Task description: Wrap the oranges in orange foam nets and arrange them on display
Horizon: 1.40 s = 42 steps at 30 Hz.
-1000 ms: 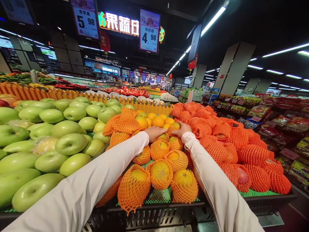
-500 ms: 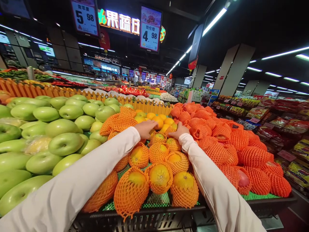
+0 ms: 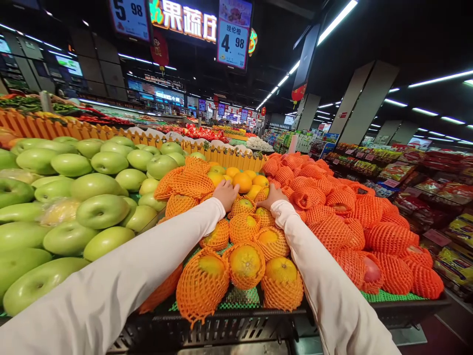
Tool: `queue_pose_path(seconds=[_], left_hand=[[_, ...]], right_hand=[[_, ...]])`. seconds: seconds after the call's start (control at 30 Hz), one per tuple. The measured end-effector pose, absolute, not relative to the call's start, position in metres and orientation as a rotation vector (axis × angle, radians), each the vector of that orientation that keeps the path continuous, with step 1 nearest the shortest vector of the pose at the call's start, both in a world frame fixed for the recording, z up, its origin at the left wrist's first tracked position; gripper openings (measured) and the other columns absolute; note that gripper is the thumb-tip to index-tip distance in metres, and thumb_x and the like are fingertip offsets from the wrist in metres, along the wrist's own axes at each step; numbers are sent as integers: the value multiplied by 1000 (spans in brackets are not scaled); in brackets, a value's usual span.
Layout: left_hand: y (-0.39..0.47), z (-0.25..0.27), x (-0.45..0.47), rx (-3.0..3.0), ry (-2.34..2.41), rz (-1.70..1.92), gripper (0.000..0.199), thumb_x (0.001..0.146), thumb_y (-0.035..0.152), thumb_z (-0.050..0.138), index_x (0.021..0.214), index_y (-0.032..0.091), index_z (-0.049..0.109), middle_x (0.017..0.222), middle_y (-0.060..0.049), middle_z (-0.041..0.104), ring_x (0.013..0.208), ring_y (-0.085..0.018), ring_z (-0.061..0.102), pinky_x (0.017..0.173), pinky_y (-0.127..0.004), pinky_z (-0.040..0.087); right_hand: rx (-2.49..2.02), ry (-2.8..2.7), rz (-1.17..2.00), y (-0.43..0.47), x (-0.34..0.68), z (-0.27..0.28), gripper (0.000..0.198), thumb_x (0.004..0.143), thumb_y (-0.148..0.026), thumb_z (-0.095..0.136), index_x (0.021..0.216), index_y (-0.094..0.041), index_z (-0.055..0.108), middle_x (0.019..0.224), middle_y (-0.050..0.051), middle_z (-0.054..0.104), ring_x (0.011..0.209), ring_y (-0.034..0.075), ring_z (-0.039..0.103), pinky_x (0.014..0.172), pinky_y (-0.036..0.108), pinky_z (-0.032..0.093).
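My left hand (image 3: pixel 226 194) rests on the far part of the orange pile, its fingers bent and slightly apart, beside a bare orange (image 3: pixel 243 182). No fruit shows in its grasp, and its palm side is hidden. Opposite it, my right hand (image 3: pixel 274 198) curls its thumb and fingers around an orange (image 3: pixel 262 193), partly hidden by the hand. Between and below the hands sit several oranges in orange foam nets, including a netted orange (image 3: pixel 244 227) in the middle and a front netted orange (image 3: pixel 244 265). They lie on a green mesh mat (image 3: pixel 240 298).
Green apples (image 3: pixel 102 211) are heaped on the left. Fruit in red-orange foam nets (image 3: pixel 353 212) fills the right side. A small orange picket fence (image 3: pixel 229 157) borders the back, and a black crate edge (image 3: pixel 229 328) the front. Packaged goods (image 3: pixel 436 190) line shelves at far right.
My left hand has shifted slightly right, and its fingers are more bent. My right hand stays at the same orange, with its thumb lower. The view has tilted down slightly.
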<state>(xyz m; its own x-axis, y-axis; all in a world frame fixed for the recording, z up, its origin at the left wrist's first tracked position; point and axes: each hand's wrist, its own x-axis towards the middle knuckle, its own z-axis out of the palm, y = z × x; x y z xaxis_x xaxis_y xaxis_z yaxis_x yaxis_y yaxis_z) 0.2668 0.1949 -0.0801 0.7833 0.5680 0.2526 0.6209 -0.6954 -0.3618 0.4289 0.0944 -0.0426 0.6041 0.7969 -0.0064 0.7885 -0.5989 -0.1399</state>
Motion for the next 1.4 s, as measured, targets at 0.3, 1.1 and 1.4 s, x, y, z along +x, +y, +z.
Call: queue_pose_path(seconds=[0.3,1.1,1.4], left_hand=[[196,-73,267,-2544,-894,-181,86,73,31,75,143,-3,39,118,-26,65,116,-40,53,98,-46,33],[176,-38,239,-2750,-968,-1069,68,86,61,54,136,15,50,119,-15,61,103,-31,61,88,-41,47],[201,-39,211,-3295,-782,-478,59,92,62,36,104,17,71,113,-10,72,104,-25,64,94,-35,45]], right_hand=[[-2685,-1312,13,98,437,-49,88,79,-54,73,151,-24,33,133,12,42,123,18,51,115,37,45],[-2616,-1389,17,99,433,-53,94,80,-71,65,153,-22,32,136,14,39,125,18,48,116,34,44],[-2562,-1374,37,95,441,-51,89,79,-54,71,153,-22,34,134,12,38,127,17,45,120,34,41]])
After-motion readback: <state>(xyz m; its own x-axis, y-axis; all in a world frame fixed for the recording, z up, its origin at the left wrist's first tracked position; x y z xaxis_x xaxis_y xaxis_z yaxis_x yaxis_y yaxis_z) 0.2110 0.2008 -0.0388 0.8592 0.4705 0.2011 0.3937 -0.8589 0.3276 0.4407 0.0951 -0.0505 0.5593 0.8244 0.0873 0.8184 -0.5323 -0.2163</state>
